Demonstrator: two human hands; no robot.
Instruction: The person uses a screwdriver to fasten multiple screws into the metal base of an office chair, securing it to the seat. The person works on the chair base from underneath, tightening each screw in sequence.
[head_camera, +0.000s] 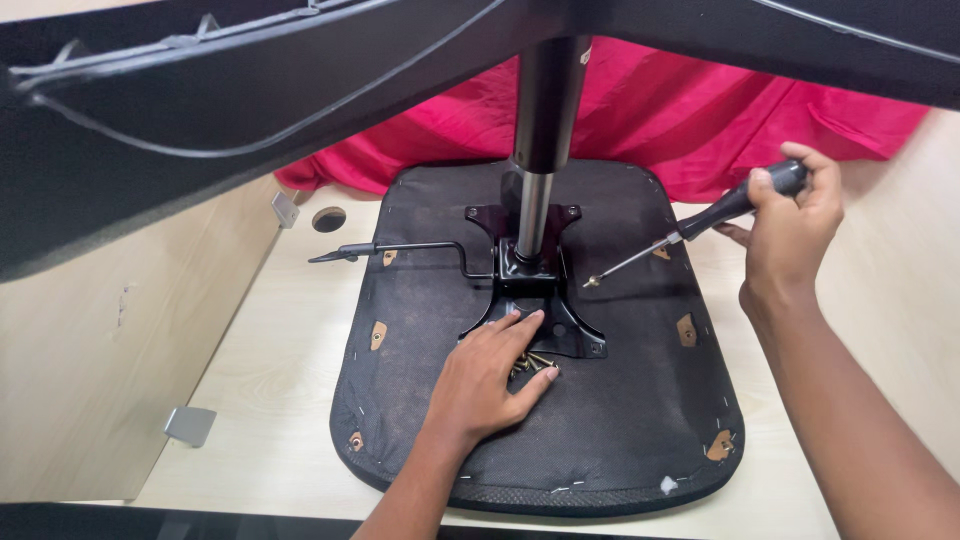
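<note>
Head view: screws are pinned on the seat by the flat, open left hand, while the screwdriver is gripped in the closed right hand, its tip kept near the bracket.

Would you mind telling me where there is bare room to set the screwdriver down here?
Free: light tabletop left of the upturned seat, and the seat's near fabric. Crowded: around the metal plate, where the left hand covers loose screws.

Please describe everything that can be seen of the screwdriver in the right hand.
The screwdriver has a black, glossy handle, probably plastic, and a thin, bare metal shaft. The right hand grips the handle at its upper end. The tool slants down to the left, and its tip hangs just above the black underside of the seat, right of the metal mounting plate. The tip seems to touch nothing.
</note>
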